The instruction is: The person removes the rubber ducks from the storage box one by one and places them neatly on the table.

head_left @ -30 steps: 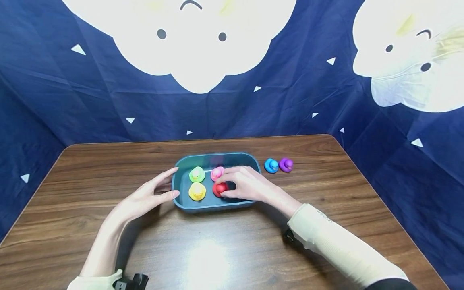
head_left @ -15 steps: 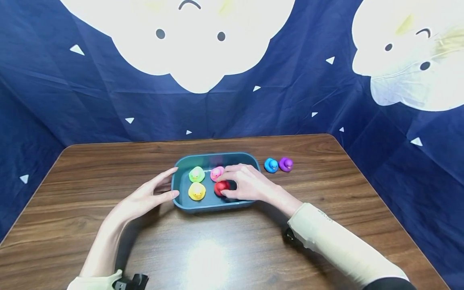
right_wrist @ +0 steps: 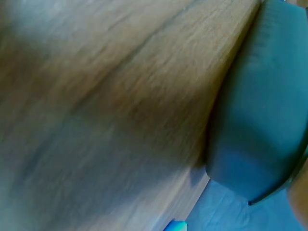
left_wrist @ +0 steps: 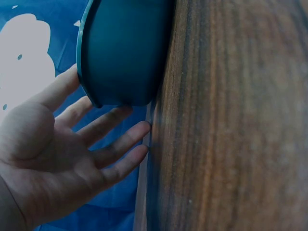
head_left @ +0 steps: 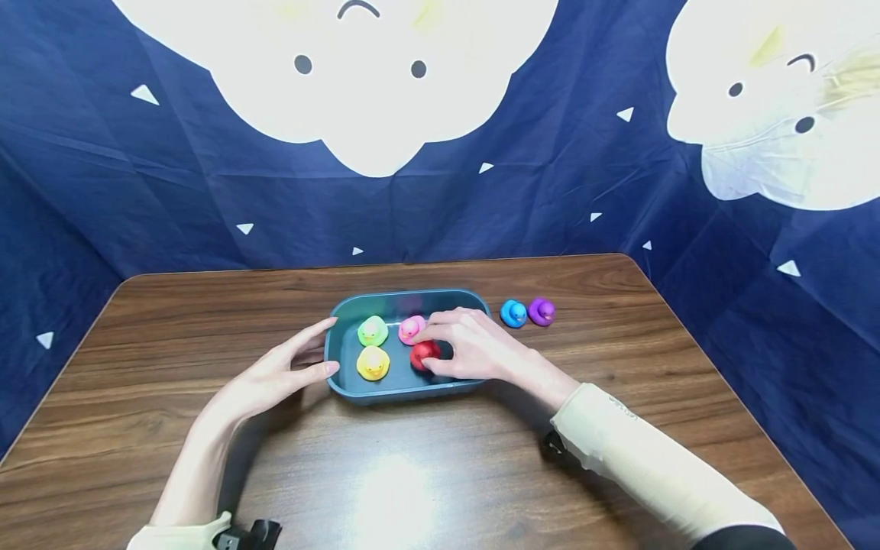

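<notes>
My left hand (head_left: pixel 278 374) rests at the left end of a teal tray (head_left: pixel 406 393), its fingers spread and fairly straight. In the left wrist view the left hand (left_wrist: pixel 72 144) touches the rim and end wall of the tray (left_wrist: pixel 125 53). Inside the tray, my right hand (head_left: pixel 474 344) holds a red rubber duck (head_left: pixel 423 354) between thumb and fingers, near the front right. A pink duck (head_left: pixel 411 328) sits just behind it. To the left are a green duck (head_left: pixel 373 331) and a yellow duck (head_left: pixel 373 363). Only a blurred edge of the right hand appears in the right wrist view.
Outside the tray, a blue duck (head_left: pixel 513 314) and a purple duck (head_left: pixel 541 312) stand side by side to its right on the wooden table (head_left: pixel 309 473). A dark blue curtain (head_left: pixel 275 191) with cloud faces hangs behind the table.
My right hand has shifted the red duck slightly to the right inside the tray. The left hand and the other ducks stay where they were.
</notes>
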